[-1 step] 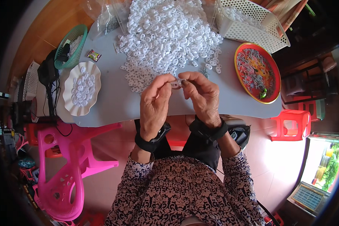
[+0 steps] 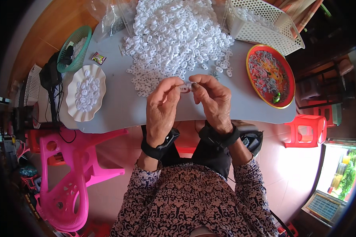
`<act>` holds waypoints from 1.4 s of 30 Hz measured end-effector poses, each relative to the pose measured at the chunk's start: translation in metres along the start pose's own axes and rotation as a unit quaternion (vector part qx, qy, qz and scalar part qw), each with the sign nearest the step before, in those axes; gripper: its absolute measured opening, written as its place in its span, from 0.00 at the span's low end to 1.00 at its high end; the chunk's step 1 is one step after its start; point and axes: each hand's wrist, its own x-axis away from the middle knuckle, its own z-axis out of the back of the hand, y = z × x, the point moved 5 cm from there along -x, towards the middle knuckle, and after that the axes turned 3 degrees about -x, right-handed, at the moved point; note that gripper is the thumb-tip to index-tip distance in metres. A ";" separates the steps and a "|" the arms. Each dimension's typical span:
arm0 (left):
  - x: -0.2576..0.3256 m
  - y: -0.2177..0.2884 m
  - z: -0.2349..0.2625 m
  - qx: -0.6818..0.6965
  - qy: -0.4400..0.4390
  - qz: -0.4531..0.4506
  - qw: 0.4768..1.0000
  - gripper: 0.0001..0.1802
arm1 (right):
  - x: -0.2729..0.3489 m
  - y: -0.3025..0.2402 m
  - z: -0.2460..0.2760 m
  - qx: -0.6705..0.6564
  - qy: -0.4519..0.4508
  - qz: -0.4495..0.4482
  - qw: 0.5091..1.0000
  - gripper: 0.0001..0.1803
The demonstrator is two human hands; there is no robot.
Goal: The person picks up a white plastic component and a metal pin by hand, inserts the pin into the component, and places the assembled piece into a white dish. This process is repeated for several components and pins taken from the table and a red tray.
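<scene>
Between my two hands, just over the table's near part, is a small white oval plastic piece with holes (image 2: 184,89). My left hand (image 2: 161,110) pinches it between thumb and fingertips. My right hand (image 2: 214,100) is closed in a pinch at the piece's right end; whatever lies between its thumb and forefinger is too small to make out. Just beyond my fingers spreads a big heap of similar white pieces (image 2: 178,37). Smaller pale parts (image 2: 144,81) lie at the heap's near left edge. Both wrists wear black bands.
A scalloped cream dish (image 2: 71,100) of white pieces stands left, near a green basket (image 2: 87,41) and a candy packet (image 2: 99,58). On the right are a red tray (image 2: 292,89) of small grey metal parts and a white perforated basket (image 2: 283,43). A pink chair (image 2: 81,170) stands below left.
Both hands keep their pinch at nearly the same spot. They have drawn very slightly apart, and a bit more of the white piece shows.
</scene>
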 end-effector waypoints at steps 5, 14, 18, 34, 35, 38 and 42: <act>-0.004 -0.006 0.001 0.115 0.035 -0.003 0.993 0.10 | 0.007 0.001 -0.004 -0.064 -0.004 0.024 0.998 0.09; -0.004 -0.005 -0.005 0.094 0.015 0.013 0.995 0.08 | 0.003 0.005 -0.002 -0.091 0.009 -0.002 0.996 0.08; -0.006 -0.006 0.003 0.104 0.023 0.034 0.994 0.07 | 0.008 0.008 -0.001 -0.089 -0.002 0.002 0.996 0.09; -0.011 -0.006 0.002 0.065 -0.004 0.062 0.996 0.08 | 0.011 0.016 -0.001 -0.081 -0.006 0.025 0.996 0.12; -0.011 -0.006 0.002 0.056 -0.004 0.065 0.996 0.08 | 0.011 0.017 -0.001 -0.077 -0.009 0.023 0.997 0.12; -0.013 -0.009 0.004 0.048 -0.007 0.074 0.996 0.08 | 0.012 0.016 -0.003 -0.092 -0.010 0.023 0.995 0.12; -0.014 -0.011 0.002 0.066 -0.012 0.084 0.994 0.08 | 0.012 0.014 -0.004 -0.087 -0.006 0.017 0.996 0.11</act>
